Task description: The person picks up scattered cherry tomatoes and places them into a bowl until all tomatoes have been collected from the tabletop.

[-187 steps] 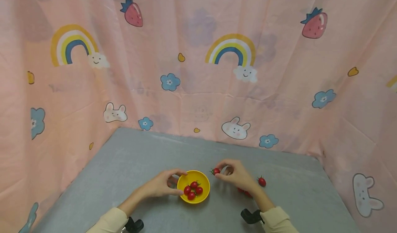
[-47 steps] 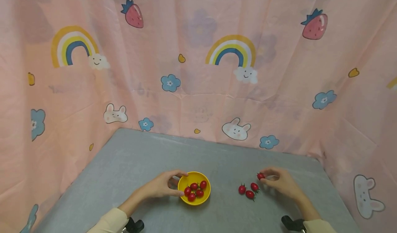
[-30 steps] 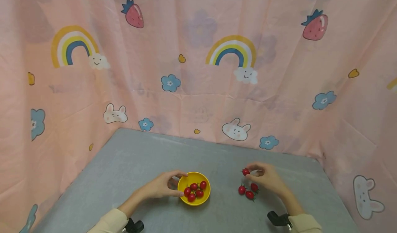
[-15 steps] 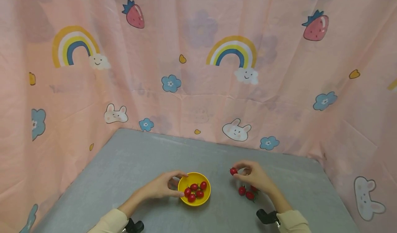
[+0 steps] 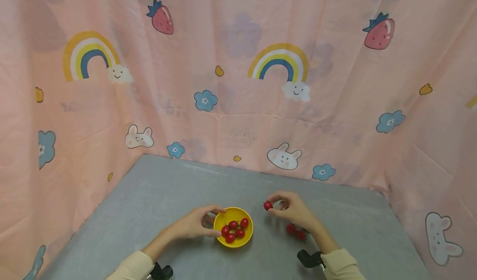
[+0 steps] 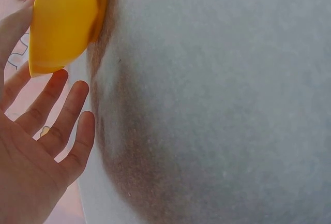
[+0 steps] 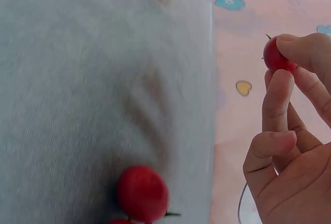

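Observation:
In the head view my left hand (image 5: 194,222) holds the small yellow bowl (image 5: 247,237) by its left side, thumb at the near rim and fingertips at the far rim. Its other fingers spread below the bowl (image 6: 64,22) in the left wrist view. Several red cherry tomatoes (image 5: 232,225) with green stems lie inside the bowl. Right of the bowl, my right hand (image 5: 294,209) pinches one cherry tomato (image 7: 276,57) between thumb and fingertips, raised over the table. Loose tomatoes (image 5: 290,229) rest on the table below that hand, partly hidden by the forearm.
The grey table (image 5: 179,180) extends around the bowl and behind both hands. A pink printed curtain (image 5: 231,126) closes off the back and both sides. Each wrist carries a black camera mount (image 5: 310,258) near the sleeve cuff.
Earlier, a held tomato went into the bowl. Since then my right hand has taken another from the table's right and carried it left toward the bowl. My left hand stays put.

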The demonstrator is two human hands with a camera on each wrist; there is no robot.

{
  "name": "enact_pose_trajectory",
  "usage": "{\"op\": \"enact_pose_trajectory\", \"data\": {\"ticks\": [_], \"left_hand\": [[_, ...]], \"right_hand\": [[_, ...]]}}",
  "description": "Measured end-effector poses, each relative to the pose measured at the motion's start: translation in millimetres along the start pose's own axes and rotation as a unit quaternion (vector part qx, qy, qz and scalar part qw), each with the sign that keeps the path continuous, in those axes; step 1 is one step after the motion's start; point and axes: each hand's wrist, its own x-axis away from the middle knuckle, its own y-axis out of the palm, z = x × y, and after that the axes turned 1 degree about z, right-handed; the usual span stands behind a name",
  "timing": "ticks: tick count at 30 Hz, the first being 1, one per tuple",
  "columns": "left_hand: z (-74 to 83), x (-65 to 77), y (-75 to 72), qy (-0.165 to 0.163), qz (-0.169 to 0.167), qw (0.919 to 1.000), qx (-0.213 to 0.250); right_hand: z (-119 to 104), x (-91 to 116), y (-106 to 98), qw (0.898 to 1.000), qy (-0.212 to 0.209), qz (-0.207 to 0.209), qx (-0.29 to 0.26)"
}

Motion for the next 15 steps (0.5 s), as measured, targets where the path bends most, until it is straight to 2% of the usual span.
{"op": "enact_pose_trajectory", "data": {"ticks": [6, 15], "left_hand": [[0.9, 0.0, 0.6, 0.006, 0.000, 1.0000, 0.004], [1.3, -0.5, 0.5, -0.010, 0.005, 0.9999, -0.004]], "right_hand": [[-2.4, -5.6, 8.9, 1.000, -0.011, -0.009, -0.001], [-12.8, -17.4, 24.0, 0.999, -0.031, -0.030, -0.001]]}}
